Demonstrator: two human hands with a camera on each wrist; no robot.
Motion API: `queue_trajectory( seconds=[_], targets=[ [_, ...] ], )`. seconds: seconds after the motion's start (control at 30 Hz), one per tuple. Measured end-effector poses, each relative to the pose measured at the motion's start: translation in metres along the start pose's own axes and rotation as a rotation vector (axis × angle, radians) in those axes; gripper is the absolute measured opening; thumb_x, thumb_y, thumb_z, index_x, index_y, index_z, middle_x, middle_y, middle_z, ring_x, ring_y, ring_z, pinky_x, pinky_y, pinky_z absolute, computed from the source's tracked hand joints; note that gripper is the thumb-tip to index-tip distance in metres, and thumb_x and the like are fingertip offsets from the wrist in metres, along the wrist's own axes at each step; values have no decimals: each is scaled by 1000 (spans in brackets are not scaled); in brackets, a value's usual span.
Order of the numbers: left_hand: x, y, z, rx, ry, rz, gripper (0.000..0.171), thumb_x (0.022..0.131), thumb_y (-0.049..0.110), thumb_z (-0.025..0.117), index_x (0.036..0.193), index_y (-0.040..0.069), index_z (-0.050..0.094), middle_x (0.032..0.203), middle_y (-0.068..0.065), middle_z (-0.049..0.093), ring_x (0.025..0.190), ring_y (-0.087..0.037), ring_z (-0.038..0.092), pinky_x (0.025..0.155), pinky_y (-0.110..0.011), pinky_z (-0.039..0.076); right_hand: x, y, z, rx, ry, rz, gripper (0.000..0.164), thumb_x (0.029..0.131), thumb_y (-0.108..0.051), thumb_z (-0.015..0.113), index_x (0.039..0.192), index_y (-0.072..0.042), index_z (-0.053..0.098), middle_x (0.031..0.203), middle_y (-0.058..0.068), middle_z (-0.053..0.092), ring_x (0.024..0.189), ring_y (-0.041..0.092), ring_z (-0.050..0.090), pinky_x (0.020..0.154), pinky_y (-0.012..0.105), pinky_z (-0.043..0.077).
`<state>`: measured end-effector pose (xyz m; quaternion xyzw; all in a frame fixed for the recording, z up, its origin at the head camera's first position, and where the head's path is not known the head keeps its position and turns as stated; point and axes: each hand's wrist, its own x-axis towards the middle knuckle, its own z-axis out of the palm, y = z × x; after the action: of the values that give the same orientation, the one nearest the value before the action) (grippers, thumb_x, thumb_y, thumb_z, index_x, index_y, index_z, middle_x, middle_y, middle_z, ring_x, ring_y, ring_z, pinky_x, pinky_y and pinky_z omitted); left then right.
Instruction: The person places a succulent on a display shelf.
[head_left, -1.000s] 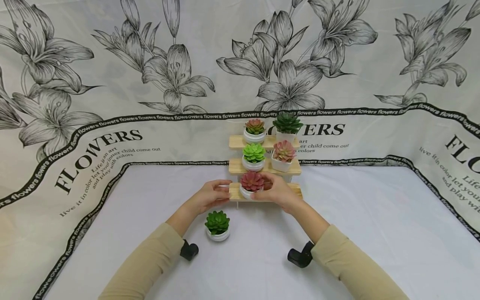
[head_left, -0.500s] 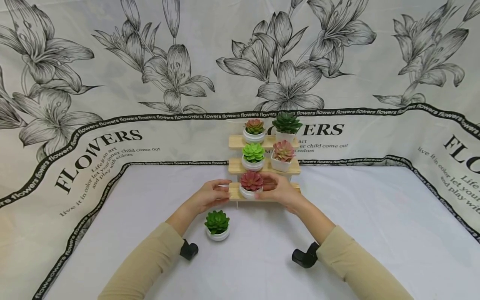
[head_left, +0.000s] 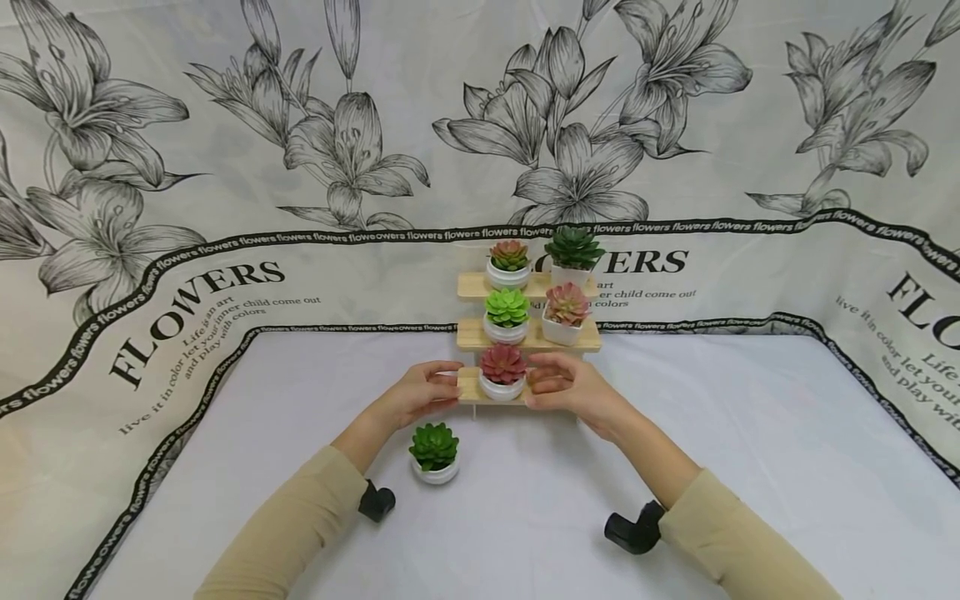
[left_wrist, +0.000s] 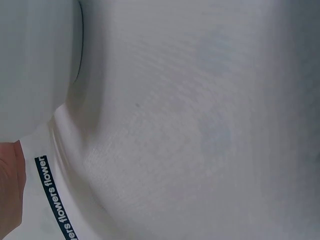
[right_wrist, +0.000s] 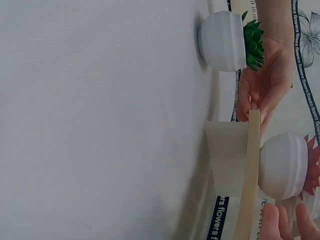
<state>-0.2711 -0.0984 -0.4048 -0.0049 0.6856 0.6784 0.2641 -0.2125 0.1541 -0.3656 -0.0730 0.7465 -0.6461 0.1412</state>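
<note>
A three-tier wooden plant stand stands at the back of the table. My left hand pinches the left end of its bottom board, with thumb and fingers at the board's end in the right wrist view. On that board sits a red succulent in a round white pot. My right hand is just right of this pot, fingers spread and loosely bent, holding nothing. In the right wrist view its fingertips show beside the pot, over the board.
A green succulent in a white pot stands on the white cloth, front left of the stand. The middle board carries a bright green succulent and a pink one. On top are an orange-green succulent and a dark green one.
My right hand has let go of the red succulent's pot and drawn off to the right. The left hand keeps its hold on the board; the pot has barely shifted.
</note>
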Motion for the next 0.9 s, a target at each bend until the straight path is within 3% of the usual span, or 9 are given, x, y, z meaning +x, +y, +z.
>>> queue_trajectory(
  seconds=[0.7,0.9],
  targets=[
    [0,0,-1,0,-7,1,48,89,-5,56,136,3,45,122,-18,49,93,-18,56,88,-32,51,-22,6,6,8,-85,-17,64,76,0,73,132,8,42,121,27,48,108,34,52,83,27,51],
    [0,0,-1,-3,-5,2,49,89,-5,57,136,3,45,121,-18,50,92,-18,56,87,-32,52,-25,10,11,-1,-106,-16,65,76,-3,74,131,10,42,123,29,47,112,40,48,85,29,50]
  ],
)
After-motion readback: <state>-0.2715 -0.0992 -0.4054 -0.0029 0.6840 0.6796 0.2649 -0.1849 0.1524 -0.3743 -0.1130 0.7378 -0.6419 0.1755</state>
